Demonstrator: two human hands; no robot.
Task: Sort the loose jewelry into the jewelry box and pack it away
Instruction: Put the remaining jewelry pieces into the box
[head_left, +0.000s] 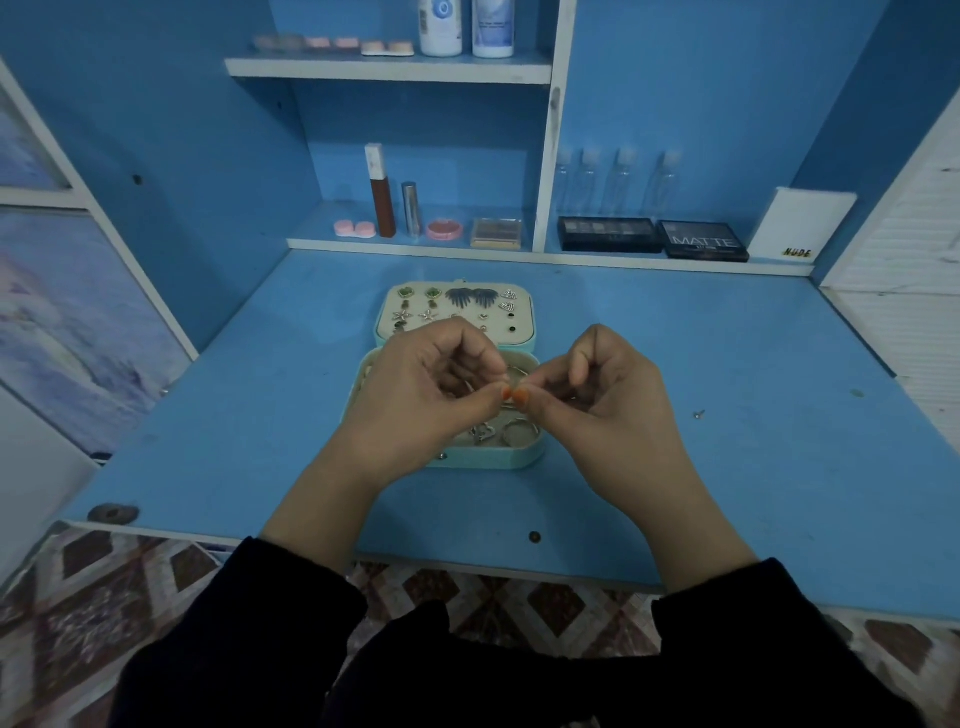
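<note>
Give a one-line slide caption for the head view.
Left hand and right hand meet fingertip to fingertip over the open jewelry box on the blue desk; earrings line its lid.

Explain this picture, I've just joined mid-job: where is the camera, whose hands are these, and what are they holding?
There is no machine: one camera worn on a person's head looks down at their two bare hands. The left hand and right hand meet fingertip to fingertip above an open mint-green jewelry box on a blue desk. They pinch a tiny item, too small to identify. The box's cream lid panel holds pairs of earrings; its tray shows silver rings. One small metal piece lies loose on the desk to the right.
</note>
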